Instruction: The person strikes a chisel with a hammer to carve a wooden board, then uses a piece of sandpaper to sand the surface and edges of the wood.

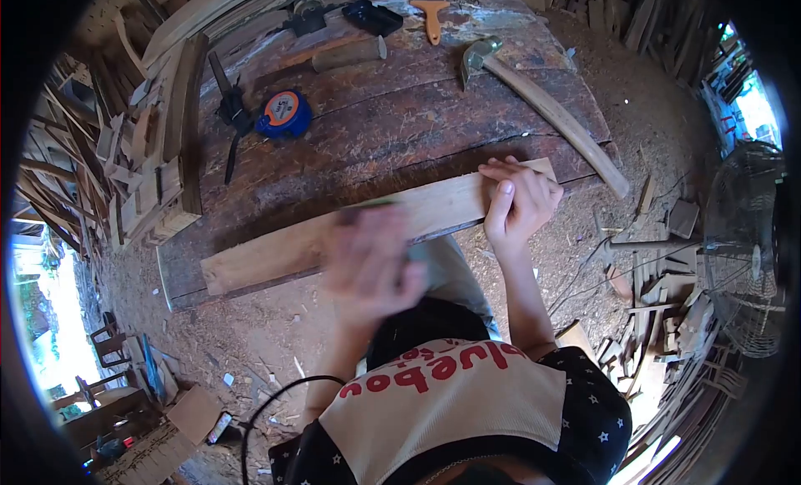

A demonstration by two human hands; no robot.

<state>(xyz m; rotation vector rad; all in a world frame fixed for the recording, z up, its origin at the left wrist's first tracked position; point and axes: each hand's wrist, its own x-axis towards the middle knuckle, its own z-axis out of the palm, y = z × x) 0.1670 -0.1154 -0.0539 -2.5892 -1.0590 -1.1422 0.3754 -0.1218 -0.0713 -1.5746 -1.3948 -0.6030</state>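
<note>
A pale, long wooden board point(284, 245) lies slantwise along the near edge of the worn workbench point(350, 122). My right hand point(523, 203) grips the board's right end, its fingers over the top and the thumb pointing up. Over the board's middle is my left hand point(371, 256), smeared by motion. A dark piece with a greenish edge point(377, 205) shows at its fingers, pressed against the board; its kind is too blurred to make out.
On the bench lie a hammer point(542, 101), a blue-orange tape measure point(284, 114), a wooden cylinder point(349, 55), an orange-handled brush point(431, 16), a black tool point(232, 110) and a black object point(372, 18). Stacked planks point(171, 143) stand left. A fan point(747, 243) is at right.
</note>
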